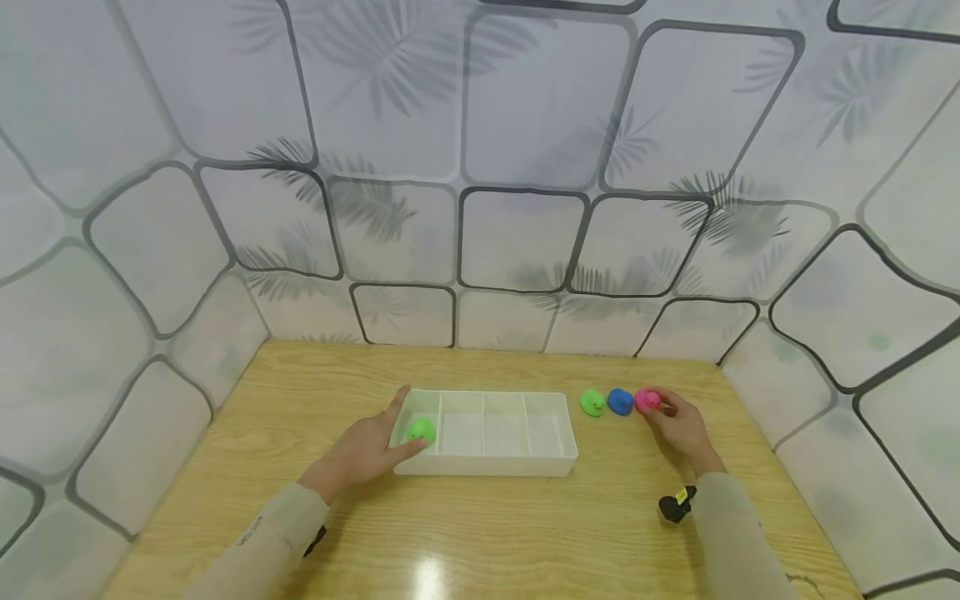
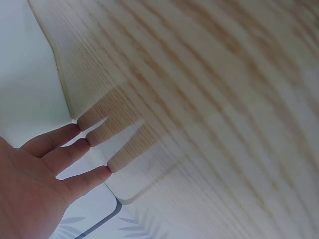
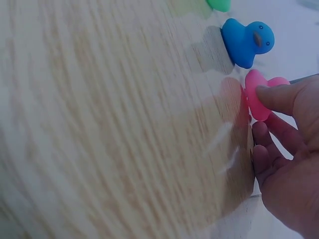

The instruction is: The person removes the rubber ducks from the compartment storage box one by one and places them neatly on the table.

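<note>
My left hand [image 1: 367, 450] is spread at the left end of a white divided tray [image 1: 487, 467], thumb over its front rim and fingers along its end. Straight fingers [image 2: 65, 158] of that hand show in the left wrist view, tips at the tabletop. A green rubber duck [image 1: 422, 430] sits in the tray's leftmost compartment, close to the thumb. To the right of the tray, my right hand [image 1: 681, 427] pinches a pink rubber duck [image 3: 256, 102] between thumb and fingers, low at the table. Beside it stands a blue rubber duck [image 3: 244, 44], then another green rubber duck [image 1: 592, 402].
The wooden table [image 1: 480, 533] meets a patterned wall covering [image 1: 517, 242] at the back and both sides. Near my right forearm there is a small black object [image 1: 672, 508] with a yellow patch. Upright dividers split the tray into several compartments.
</note>
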Available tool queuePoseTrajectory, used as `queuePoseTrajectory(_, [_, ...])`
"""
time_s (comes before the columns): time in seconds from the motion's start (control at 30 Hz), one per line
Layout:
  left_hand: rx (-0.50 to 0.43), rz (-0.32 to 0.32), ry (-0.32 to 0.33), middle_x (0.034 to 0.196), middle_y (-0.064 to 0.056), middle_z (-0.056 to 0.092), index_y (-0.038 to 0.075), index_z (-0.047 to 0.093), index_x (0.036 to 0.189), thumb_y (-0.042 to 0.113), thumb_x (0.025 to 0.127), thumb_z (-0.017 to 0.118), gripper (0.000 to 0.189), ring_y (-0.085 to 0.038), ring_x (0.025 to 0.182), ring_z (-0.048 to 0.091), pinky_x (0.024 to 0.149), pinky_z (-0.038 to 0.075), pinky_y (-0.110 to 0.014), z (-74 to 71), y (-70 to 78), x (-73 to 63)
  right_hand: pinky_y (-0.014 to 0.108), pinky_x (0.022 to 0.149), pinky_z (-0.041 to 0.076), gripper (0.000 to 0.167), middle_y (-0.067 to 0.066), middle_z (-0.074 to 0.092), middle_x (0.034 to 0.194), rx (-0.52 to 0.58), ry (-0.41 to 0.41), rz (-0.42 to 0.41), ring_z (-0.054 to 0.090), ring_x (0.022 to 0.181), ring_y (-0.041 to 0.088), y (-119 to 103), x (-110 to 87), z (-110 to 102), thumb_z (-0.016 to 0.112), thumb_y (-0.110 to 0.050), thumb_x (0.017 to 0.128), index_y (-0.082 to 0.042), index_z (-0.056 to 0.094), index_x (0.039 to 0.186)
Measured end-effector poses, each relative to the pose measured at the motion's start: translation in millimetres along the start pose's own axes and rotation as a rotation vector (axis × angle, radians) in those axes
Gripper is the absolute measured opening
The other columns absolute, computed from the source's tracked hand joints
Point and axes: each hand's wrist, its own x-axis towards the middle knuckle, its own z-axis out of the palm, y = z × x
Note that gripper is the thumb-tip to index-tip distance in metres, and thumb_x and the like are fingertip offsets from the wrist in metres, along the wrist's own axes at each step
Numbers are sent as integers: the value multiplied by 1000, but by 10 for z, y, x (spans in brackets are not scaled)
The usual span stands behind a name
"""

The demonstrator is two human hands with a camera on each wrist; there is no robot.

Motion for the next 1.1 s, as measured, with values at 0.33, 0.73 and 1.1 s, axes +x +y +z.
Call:
queuePoseTrajectory(0.33, [2, 10, 9, 53, 5, 54, 15, -2, 164, 76, 92, 48, 106, -10, 47, 51, 64, 49, -33, 10, -10, -2, 54, 103, 43, 51, 30, 51, 143, -6, -1, 9, 54, 123, 45, 71, 54, 41, 64, -22, 101, 1, 49, 145])
queuePoseTrajectory(0.73, [-1, 12, 9, 52, 4, 53, 19, -6, 163, 75, 92, 48, 105, -10, 44, 47, 56, 45, -32, 12, -7, 7, 59, 105, 41, 50, 34, 48, 143, -43, 0, -5, 52, 125, 49, 20, 29, 21, 61, -18, 102, 3, 48, 145])
queuePoseTrajectory(1.1, [-7, -6, 1, 53, 4, 54, 18, -4, 163, 77, 91, 47, 107, -11, 45, 49, 60, 46, -32, 14, 10, 3, 59, 100, 44, 57, 38, 51, 137, -89, -2, 2, 55, 119, 48, -33, -28, 12, 63, -14, 99, 5, 42, 148])
